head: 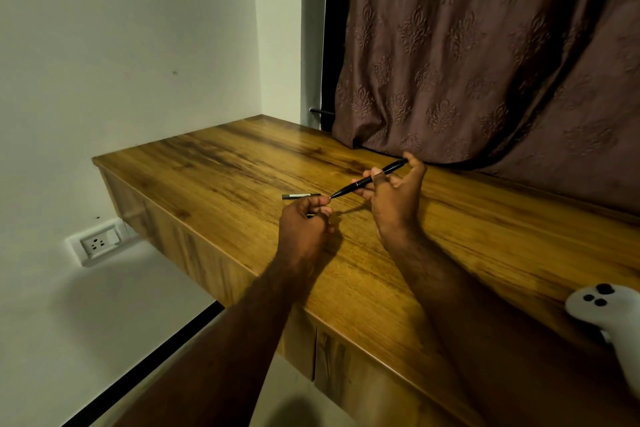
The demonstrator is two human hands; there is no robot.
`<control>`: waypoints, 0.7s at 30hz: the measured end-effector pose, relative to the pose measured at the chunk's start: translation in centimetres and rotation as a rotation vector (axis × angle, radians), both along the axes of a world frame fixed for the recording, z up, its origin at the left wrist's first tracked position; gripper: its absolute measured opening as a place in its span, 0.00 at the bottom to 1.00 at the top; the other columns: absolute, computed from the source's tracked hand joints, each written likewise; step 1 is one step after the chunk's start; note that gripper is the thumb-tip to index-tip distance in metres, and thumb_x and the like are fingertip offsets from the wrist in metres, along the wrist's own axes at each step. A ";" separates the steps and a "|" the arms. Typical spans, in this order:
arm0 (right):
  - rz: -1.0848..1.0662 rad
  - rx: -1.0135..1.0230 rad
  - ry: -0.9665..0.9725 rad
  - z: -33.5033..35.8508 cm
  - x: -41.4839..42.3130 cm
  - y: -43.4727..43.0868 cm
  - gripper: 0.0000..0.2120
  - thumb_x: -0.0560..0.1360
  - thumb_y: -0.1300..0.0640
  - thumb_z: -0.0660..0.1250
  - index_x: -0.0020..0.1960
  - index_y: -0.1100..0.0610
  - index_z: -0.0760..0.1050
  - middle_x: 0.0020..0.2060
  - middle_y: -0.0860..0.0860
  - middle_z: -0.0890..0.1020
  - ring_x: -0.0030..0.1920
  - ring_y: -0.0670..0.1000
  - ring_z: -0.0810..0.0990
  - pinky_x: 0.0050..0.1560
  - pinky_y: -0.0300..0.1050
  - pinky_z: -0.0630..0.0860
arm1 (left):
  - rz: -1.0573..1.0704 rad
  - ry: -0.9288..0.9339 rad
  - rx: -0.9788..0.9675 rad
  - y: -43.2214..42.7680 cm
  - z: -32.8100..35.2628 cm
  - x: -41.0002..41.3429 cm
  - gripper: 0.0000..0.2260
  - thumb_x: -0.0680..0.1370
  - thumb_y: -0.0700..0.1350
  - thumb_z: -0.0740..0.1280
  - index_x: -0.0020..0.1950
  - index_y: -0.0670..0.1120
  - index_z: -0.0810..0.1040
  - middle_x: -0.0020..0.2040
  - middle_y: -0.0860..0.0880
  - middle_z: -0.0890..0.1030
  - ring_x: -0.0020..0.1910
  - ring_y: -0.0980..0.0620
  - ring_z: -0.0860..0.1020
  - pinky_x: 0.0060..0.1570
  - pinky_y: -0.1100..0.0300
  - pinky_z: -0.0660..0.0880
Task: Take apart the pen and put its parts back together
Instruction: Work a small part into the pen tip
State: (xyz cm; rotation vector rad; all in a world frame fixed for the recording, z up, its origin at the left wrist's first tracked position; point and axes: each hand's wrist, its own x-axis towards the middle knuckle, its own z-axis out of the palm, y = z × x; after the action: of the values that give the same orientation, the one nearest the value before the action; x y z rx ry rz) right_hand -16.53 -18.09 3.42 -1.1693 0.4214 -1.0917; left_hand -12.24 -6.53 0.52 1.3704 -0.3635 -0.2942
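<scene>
My right hand (394,198) grips a slim black pen body (356,184) above the wooden desk (242,163); its tip points down-left and its back end reaches my raised finger. My left hand (304,222) is curled, its fingertips meeting the pen tip. A short dark part with a pale band (300,196), probably the cap, sticks out to the left above my left fingers; whether those fingers pinch it or it lies on the desk behind them is unclear. The two hands are a few centimetres apart.
A brown patterned curtain (485,62) hangs over the desk's far edge. A white handheld controller (609,308) lies at the desk's right front. A wall socket (98,243) sits low on the left wall. The desk front edge runs diagonally below my forearms.
</scene>
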 end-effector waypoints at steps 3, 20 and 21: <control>-0.017 -0.007 -0.008 0.0 0.0 0.1 0.27 0.78 0.70 0.60 0.72 0.55 0.55 0.51 0.63 0.78 0.44 0.51 0.82 0.37 0.43 0.82 | -0.007 0.027 -0.025 0.1 0.2 -0.3 0.08 0.77 0.33 0.64 0.54 0.40 0.78 0.42 0.45 0.79 0.31 0.56 0.75 0.27 0.69 0.73; -0.008 -0.008 0.004 -0.1 0.0 0.1 0.27 0.78 0.69 0.62 0.71 0.55 0.55 0.45 0.58 0.80 0.41 0.53 0.83 0.36 0.45 0.83 | -0.015 0.032 -0.023 0.3 0.6 -0.4 0.12 0.76 0.28 0.59 0.54 0.38 0.78 0.41 0.46 0.78 0.31 0.56 0.75 0.25 0.70 0.72; -0.010 -0.011 0.005 0.0 -0.1 0.1 0.27 0.78 0.69 0.62 0.71 0.56 0.56 0.44 0.58 0.80 0.41 0.53 0.83 0.36 0.46 0.83 | -0.023 0.047 -0.032 0.3 0.6 -0.5 0.12 0.76 0.28 0.59 0.54 0.38 0.77 0.41 0.46 0.78 0.30 0.57 0.75 0.25 0.70 0.72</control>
State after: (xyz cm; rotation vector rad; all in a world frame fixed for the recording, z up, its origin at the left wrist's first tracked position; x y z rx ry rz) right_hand -16.58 -18.00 3.39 -1.1808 0.4260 -1.1009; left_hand -12.73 -6.25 1.11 1.3262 -0.3434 -0.3376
